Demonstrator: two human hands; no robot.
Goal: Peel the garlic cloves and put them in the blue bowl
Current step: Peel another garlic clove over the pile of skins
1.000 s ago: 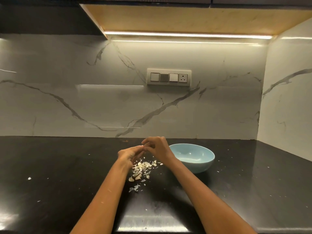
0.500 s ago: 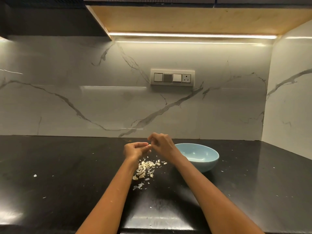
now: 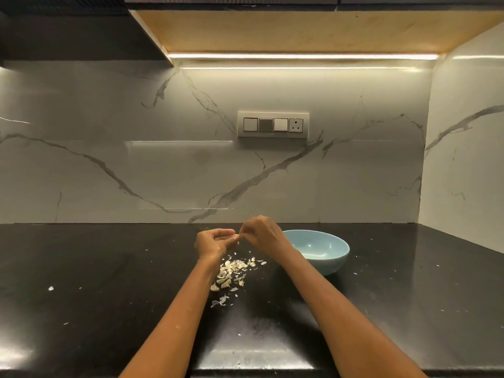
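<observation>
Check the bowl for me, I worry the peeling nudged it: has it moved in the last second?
No. The blue bowl keeps its spot on the counter, below and slightly right of the switch plate; only the camera shifted.

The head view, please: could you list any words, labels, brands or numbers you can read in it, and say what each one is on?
None: no readable text anywhere in this view.
Switch plate on the marble wall: three rocker switches and a socket, no legible marking.
Blue bowl: plain, no label or brand visible.
Black counter: only garlic skins and flecks, no writing.
</observation>
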